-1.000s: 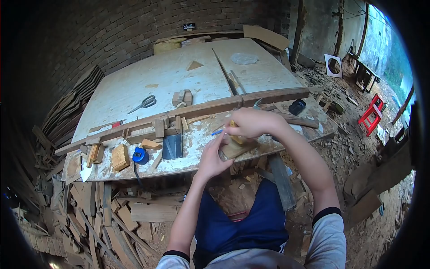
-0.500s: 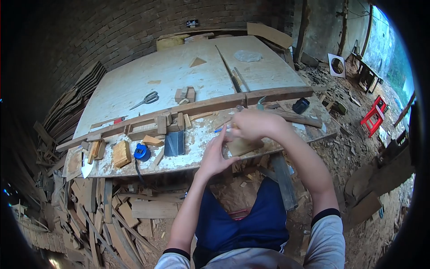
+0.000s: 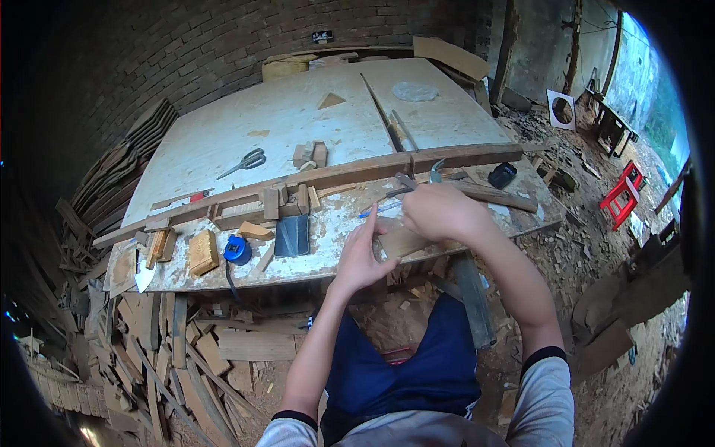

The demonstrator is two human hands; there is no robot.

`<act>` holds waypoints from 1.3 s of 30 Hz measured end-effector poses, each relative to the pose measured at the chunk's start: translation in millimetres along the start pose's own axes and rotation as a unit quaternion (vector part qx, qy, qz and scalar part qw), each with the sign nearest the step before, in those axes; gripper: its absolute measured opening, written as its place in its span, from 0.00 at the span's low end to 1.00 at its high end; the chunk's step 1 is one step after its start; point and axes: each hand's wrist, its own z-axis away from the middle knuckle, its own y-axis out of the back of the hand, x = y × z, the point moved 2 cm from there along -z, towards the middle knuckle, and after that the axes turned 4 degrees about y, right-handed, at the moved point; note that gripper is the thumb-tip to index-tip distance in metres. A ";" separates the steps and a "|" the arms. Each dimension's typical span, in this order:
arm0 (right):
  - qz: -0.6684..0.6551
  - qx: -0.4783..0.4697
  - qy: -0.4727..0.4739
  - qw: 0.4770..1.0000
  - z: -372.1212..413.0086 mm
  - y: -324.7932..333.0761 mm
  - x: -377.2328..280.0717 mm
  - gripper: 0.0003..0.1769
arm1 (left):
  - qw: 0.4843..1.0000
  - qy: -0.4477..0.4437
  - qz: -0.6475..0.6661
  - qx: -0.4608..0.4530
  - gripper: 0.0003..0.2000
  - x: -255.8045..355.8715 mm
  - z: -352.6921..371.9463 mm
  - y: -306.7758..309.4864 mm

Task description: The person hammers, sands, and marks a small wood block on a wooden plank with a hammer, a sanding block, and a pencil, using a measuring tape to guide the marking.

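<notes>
A flat piece of light wood (image 3: 402, 240) lies at the front edge of the workbench. My left hand (image 3: 361, 257) holds it by its left end, thumb along the near side and index finger stretched forward. Over its right part, my right hand (image 3: 443, 212) is closed in a fist; what it grips is hidden behind the fingers. A blue pen-like item (image 3: 366, 214) is near my left index fingertip. Just beyond my right hand are a dark tool end (image 3: 406, 181) and a teal metal piece (image 3: 436, 171).
A long wooden beam (image 3: 335, 177) crosses the workbench. Left of my hands are a dark sharpening stone (image 3: 291, 237), a blue tape measure (image 3: 237, 250) and wood blocks (image 3: 202, 253). Scissors (image 3: 244, 162) lie beyond the beam. A dark object (image 3: 502, 175) sits right; scrap wood (image 3: 194, 372) covers the floor.
My right hand has shifted slightly right, uncovering more of the dark tool end and the teal piece. My left hand stays nearly where it was on the wood.
</notes>
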 end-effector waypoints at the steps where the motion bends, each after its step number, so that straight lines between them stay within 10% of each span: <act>1: -0.040 0.008 0.033 0.999 3.0 -1.6 -2.6 0.23 | 1.000 0.001 0.000 0.002 0.64 1.1 0.1 -0.1; 12: -0.167 0.071 0.142 0.973 -1.3 -13.0 4.7 0.18 | 1.000 0.013 -0.005 0.008 0.63 3.9 1.1 1.5; 16: 0.023 0.131 0.037 0.990 0.6 -10.5 12.7 0.18 | 1.000 0.017 0.005 0.002 0.62 4.4 0.5 1.4; 19: -0.173 0.065 0.091 0.979 0.6 -6.6 -0.7 0.18 | 1.000 0.016 0.009 0.003 0.62 3.8 0.3 2.1; 22: 0.027 0.031 -0.016 0.999 1.2 -3.5 7.1 0.21 | 1.000 0.008 0.005 0.012 0.62 6.2 2.2 1.6; 25: -0.218 0.047 0.106 0.969 7.3 5.1 1.5 0.21 | 1.000 -0.005 0.012 0.021 0.62 5.0 1.0 2.5; 29: -0.009 0.087 0.012 0.996 -1.8 -5.6 19.9 0.20 | 1.000 -0.002 0.014 0.026 0.63 1.8 2.0 0.4; 33: -0.220 0.058 0.088 0.970 3.7 -1.9 15.9 0.20 | 0.999 0.007 0.020 0.032 0.64 4.2 2.1 0.3; 37: 0.008 0.109 -0.006 0.994 9.2 -13.4 29.1 0.21 | 0.999 -0.008 0.020 0.029 0.62 7.5 0.6 0.5; 39: -0.101 0.082 0.033 0.991 9.9 -12.0 30.4 0.20 | 0.999 -0.003 0.027 0.026 0.62 5.8 0.5 -1.1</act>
